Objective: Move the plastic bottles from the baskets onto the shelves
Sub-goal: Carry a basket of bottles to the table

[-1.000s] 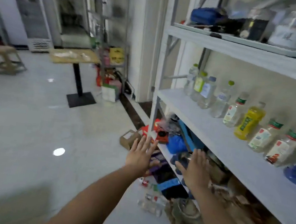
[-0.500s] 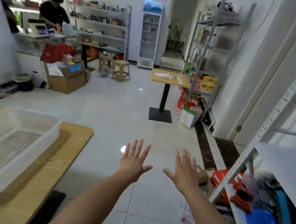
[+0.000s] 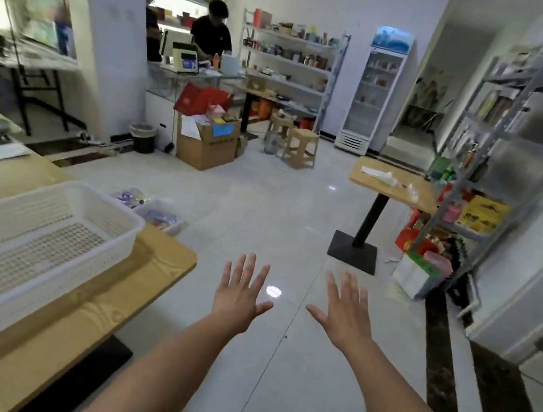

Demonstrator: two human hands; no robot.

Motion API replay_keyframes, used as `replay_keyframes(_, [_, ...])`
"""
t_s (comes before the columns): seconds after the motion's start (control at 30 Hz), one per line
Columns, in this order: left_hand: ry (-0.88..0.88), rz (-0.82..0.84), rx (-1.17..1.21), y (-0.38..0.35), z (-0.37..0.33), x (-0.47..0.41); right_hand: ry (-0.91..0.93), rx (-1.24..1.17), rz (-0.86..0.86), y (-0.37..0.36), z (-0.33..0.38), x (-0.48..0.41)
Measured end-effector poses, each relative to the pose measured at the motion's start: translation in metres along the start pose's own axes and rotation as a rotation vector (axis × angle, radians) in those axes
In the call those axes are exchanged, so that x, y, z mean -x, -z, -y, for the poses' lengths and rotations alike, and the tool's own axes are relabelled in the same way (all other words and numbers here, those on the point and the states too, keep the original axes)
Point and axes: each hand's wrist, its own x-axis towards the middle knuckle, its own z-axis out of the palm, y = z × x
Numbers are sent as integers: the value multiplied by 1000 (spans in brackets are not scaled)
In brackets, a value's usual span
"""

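On the near left, a white basket [image 3: 46, 280] with little holes all over sits on a wooden table [image 3: 150, 273]. The left hand [image 3: 238, 300] and right hand [image 3: 344, 314] float over the floor [image 3: 263, 204], fingers spread wide, holding nothing.

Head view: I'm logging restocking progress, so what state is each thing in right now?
Left hand, open, fingers spread, holding nothing.
Right hand, open, fingers spread, holding nothing.
White basket, upright on the table, empty.
Floor baskets, holding bottles, blurred.
Cardboard box, flaps open, filled.
Fridge, door closed.
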Motion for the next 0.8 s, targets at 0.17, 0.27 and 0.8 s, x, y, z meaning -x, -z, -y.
replay_keyframes(0.17, [136,16,11,-13,39,-44,190,-54,62,-24,35,-76])
replay_keyframes(0.27, [202,20,26,-20,69,-81,279,-31,43,-41,60,-133])
replay_keyframes(0.8, [486,124,26,-47,239,-271,501,-69,29,-43,182,-419])
